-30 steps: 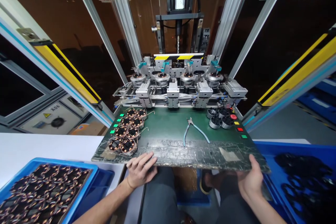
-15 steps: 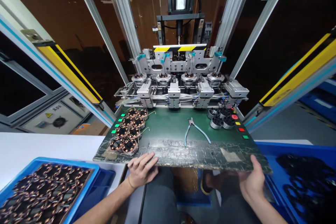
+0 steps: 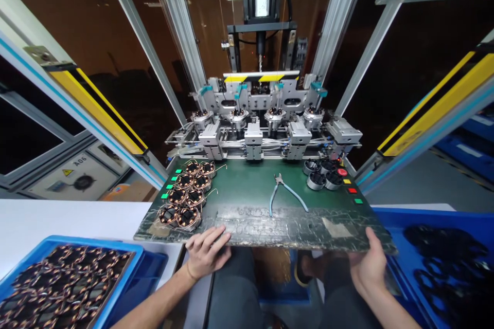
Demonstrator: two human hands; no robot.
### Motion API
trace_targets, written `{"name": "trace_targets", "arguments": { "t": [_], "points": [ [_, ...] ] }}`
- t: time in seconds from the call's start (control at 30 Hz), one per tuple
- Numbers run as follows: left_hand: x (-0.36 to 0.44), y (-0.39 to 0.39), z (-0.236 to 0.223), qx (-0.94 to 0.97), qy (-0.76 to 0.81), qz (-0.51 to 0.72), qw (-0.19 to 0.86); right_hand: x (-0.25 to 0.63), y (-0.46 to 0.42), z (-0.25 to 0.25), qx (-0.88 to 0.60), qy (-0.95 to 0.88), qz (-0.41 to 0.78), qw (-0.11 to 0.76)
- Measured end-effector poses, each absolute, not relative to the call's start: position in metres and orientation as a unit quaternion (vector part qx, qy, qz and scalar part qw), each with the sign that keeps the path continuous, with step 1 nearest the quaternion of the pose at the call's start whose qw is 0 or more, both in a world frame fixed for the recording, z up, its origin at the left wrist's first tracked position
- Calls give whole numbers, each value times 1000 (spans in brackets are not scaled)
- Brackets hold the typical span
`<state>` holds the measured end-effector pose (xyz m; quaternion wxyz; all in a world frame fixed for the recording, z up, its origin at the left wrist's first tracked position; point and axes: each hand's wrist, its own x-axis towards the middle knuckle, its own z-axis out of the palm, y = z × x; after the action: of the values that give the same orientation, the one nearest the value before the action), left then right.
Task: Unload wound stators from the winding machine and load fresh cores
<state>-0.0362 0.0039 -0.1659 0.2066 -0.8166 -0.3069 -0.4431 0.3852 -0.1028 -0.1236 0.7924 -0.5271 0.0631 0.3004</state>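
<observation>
My left hand point(image 3: 208, 253) lies open on the front edge of the green worktable point(image 3: 247, 195), fingers flat and slightly bent. At the right front corner, my right hand point(image 3: 369, 266) holds the table edge, thumb on top; its other fingers are hidden below. Nearest the left hand are several copper-wound motor stators point(image 3: 188, 218), grouped in two columns. Blue-handled cutting pliers point(image 3: 281, 187) lie with handles spread at mid-table. Several dark-centred metal rings point(image 3: 316, 180) stand at the back right. Behind them, a machine fixture point(image 3: 253, 136) carries several wound parts point(image 3: 238, 117) below a striped press plate point(image 3: 261, 77).
A blue tray point(image 3: 133, 262) full of wound stators is at the left, on a white surface point(image 3: 96, 216). A blue bin point(image 3: 389, 221) with black rings point(image 3: 428, 247) stands right. Coloured buttons point(image 3: 352, 190) line the table sides. Yellow guard bars point(image 3: 102, 113) flank the machine.
The striped press plate has come down a little towards the wound parts. Both hands keep their places on the table edge. The view has shifted slightly.
</observation>
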Motion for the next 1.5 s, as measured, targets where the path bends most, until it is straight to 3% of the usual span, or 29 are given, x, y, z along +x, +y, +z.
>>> {"name": "trace_targets", "arguments": {
  "t": [1.5],
  "points": [
    [-34, 4, -162, -816, -303, -447, 207, 387, -102, -128, -529, 65, 310, 788]
  ]
}}
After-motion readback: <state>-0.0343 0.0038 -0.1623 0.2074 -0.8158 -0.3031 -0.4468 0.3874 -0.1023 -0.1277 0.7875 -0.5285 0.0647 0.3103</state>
